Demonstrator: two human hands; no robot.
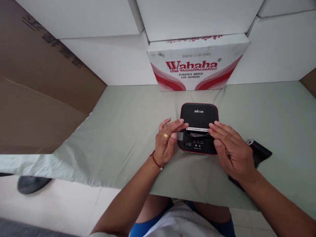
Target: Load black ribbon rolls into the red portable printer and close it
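Observation:
A small black device [198, 116] with a red rim and white lettering sits on the pale green cloth [128, 131]. A slot crosses its top, and a thin white strip [197, 129] lies along it. My left hand [167, 142] rests against the device's left side, fingers stretched toward the strip's left end. My right hand [229, 149] lies on the device's right side, fingers flat and reaching the strip's right end. Each hand has its fingers extended and holds nothing.
A white Wahaha water carton [197, 62] stands just behind the device, with plain white boxes [111, 56] stacked around it. Brown cardboard [37, 82] leans at the left. A black object [259, 151] lies under my right wrist. A dark shoe [31, 183] is on the floor.

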